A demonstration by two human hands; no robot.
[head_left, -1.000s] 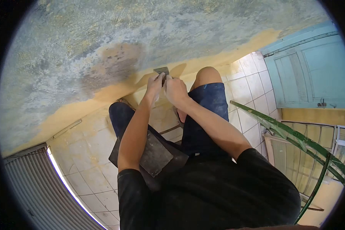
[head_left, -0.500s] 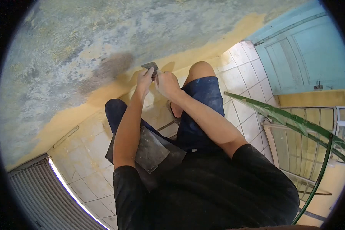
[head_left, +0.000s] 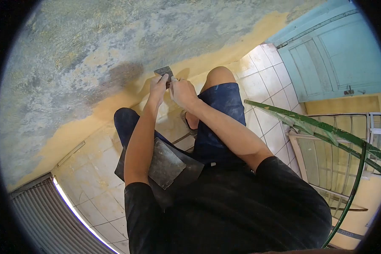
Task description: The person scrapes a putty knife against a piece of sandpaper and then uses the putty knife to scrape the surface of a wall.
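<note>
A small dark, flat scraper blade (head_left: 164, 71) is held in front of the wall, above my knees. My left hand (head_left: 157, 86) grips it from the left, with the thumb pressed on its face. From the right, my right hand (head_left: 183, 92) is closed at the lower edge of the same blade, its fingers pinched together. Across my lap, beside my left forearm, lies a grey, worn square plate (head_left: 167, 164) on top of a larger dark sheet (head_left: 193, 168).
The patchy wall (head_left: 84, 55) runs along the top, over a tiled floor (head_left: 264, 82). A blue door (head_left: 334, 55) stands at upper right. Green metal bars (head_left: 309, 122) cross the right side before a framed rack (head_left: 334, 148). A ribbed shutter (head_left: 51, 216) is at lower left.
The whole view has shifted slightly. Both hands keep their hold on the scraper blade, with little visible movement between them.
</note>
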